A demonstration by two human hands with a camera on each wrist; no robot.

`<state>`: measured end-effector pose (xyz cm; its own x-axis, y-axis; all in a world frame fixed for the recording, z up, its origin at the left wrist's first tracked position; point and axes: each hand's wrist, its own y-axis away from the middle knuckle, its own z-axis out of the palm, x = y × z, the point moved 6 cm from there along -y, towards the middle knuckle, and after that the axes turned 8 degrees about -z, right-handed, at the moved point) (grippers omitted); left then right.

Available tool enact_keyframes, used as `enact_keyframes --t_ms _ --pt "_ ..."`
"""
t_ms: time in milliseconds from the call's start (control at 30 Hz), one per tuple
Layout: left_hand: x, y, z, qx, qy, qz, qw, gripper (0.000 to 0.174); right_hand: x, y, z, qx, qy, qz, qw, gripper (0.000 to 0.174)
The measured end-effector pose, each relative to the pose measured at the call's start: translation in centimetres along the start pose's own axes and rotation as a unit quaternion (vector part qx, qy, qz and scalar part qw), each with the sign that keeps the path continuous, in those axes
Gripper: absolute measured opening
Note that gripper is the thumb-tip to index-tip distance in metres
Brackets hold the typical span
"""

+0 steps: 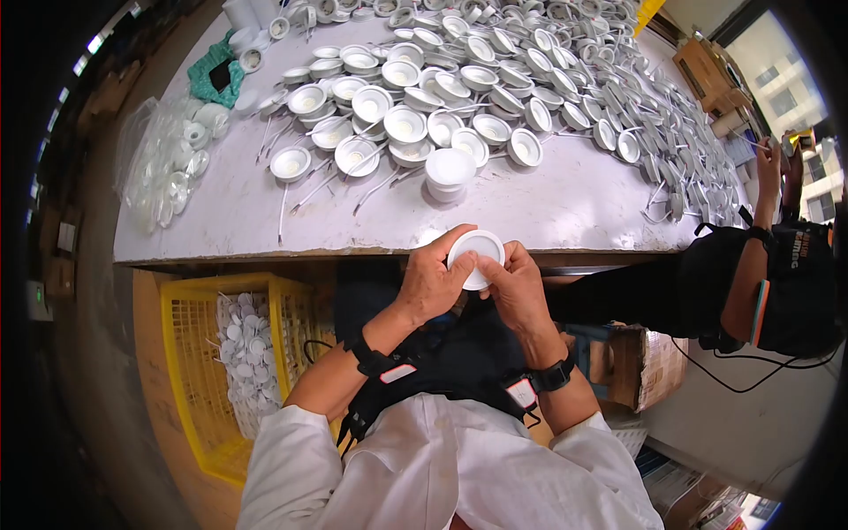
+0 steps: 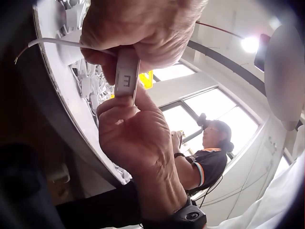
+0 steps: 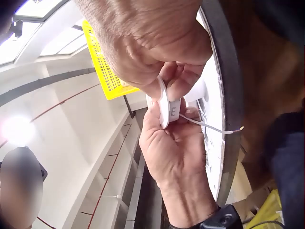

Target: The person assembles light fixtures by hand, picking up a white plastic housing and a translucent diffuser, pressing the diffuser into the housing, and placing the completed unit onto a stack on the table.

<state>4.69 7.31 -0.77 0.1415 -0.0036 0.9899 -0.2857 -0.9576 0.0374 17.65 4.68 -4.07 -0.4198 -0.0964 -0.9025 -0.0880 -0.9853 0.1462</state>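
Between both hands, just off the table's front edge, is a round white downlight, its flat face turned up in the head view. My left hand grips its left rim, thumb on the face. From the right, my right hand pinches the opposite rim, its thumb also on the face. The side wall of the downlight carries dark printed lettering in the left wrist view. A thin white cable with bare wire tips runs out of it. The fingers hide much of its underside.
A stack of white round covers stands ahead on the white table. Many downlight housings with cables spread behind it. Clear bags lie left. Below, a yellow crate holds white discs. Another person stands at right.
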Motion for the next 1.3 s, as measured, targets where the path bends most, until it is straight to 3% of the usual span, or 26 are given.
enact_keyframes --t_ms 133,200,267,400,533,600,633,667,700,733,767,800,833,900,933,1000,1067,1133,1167,1300 --pt "-0.3 0.9 -2.6 0.017 0.004 -0.029 0.999 0.034 0.5 -0.6 1.5 -0.012 0.031 0.015 0.999 0.019" --pt "-0.5 2.6 -5.6 0.071 -0.008 -0.018 0.997 0.036 -0.5 -1.1 2.8 -0.049 0.102 0.025 0.993 0.017" --pt "-1.9 4.6 -10.0 0.127 0.081 -0.029 0.988 0.038 -2.0 -3.3 2.0 -0.004 0.167 -0.038 0.985 0.021" --pt "-9.4 10.4 -19.7 0.295 0.200 -0.158 0.921 0.040 -3.2 -8.9 1.2 0.068 0.245 -0.117 0.960 0.028" --pt "-20.5 18.9 -30.0 0.452 0.076 -0.230 0.859 0.031 -1.9 -11.4 1.5 0.078 0.271 -0.064 0.957 0.028" --pt "-25.7 24.9 -35.2 0.500 0.005 -0.366 0.785 0.031 -1.3 -11.9 1.5 0.069 0.267 -0.069 0.959 0.026" --pt "-28.7 28.0 -37.8 0.513 -0.005 -0.387 0.766 0.032 -1.0 -11.8 1.4 0.068 0.269 -0.069 0.958 0.026" --pt "-34.6 32.5 -42.0 0.547 -0.034 -0.340 0.765 0.032 -0.9 -11.7 1.3 0.073 0.244 -0.076 0.964 0.024" --pt "-33.6 34.8 -42.4 0.580 -0.075 -0.400 0.706 0.022 -0.8 -11.7 1.1 0.079 0.219 -0.085 0.969 0.023" --pt "-32.1 36.3 -41.8 0.561 -0.021 -0.412 0.718 0.022 -0.7 -11.7 0.9 0.081 0.219 -0.086 0.969 0.023" --pt "-31.7 38.1 -42.9 0.540 -0.194 -0.409 0.710 0.025 -0.4 -11.7 0.6 0.081 0.173 -0.081 0.978 0.021" --pt "-33.9 41.1 -44.3 0.528 -0.227 -0.460 0.677 0.025 -0.2 -11.6 0.4 0.082 0.126 -0.077 0.986 0.018" --pt "-35.5 42.3 -45.0 0.525 -0.231 -0.457 0.680 0.025 -0.3 -11.5 0.2 0.087 0.124 -0.079 0.985 0.018" --pt "-36.2 43.6 -45.2 0.585 -0.183 -0.478 0.629 0.027 0.0 -11.1 0.2 0.077 0.016 -0.038 0.996 0.015" --pt "-36.7 43.3 -45.4 0.584 -0.185 -0.477 0.630 0.027 -0.1 -10.8 0.1 0.079 0.015 -0.038 0.996 0.015" --pt "-36.1 38.2 -41.5 0.478 -0.027 -0.508 0.716 0.029 -0.2 -10.2 0.0 0.077 -0.038 -0.023 0.996 0.013" --pt "-31.7 31.0 -36.5 0.472 0.036 -0.394 0.788 0.022 -0.3 -9.4 -0.1 0.075 -0.045 -0.012 0.996 0.013" --pt "-27.6 24.2 -31.6 0.370 -0.002 -0.392 0.842 0.025 -0.7 -8.4 -0.1 0.073 -0.052 -0.001 0.996 0.012" --pt "-21.7 19.9 -27.1 0.317 0.007 -0.368 0.874 0.026 -1.0 -7.8 0.2 0.070 -0.048 0.008 0.996 0.012" --pt "-9.0 8.5 -13.8 0.063 0.063 -0.246 0.965 0.019 -1.1 -5.3 0.2 0.037 -0.055 0.024 0.998 0.014"
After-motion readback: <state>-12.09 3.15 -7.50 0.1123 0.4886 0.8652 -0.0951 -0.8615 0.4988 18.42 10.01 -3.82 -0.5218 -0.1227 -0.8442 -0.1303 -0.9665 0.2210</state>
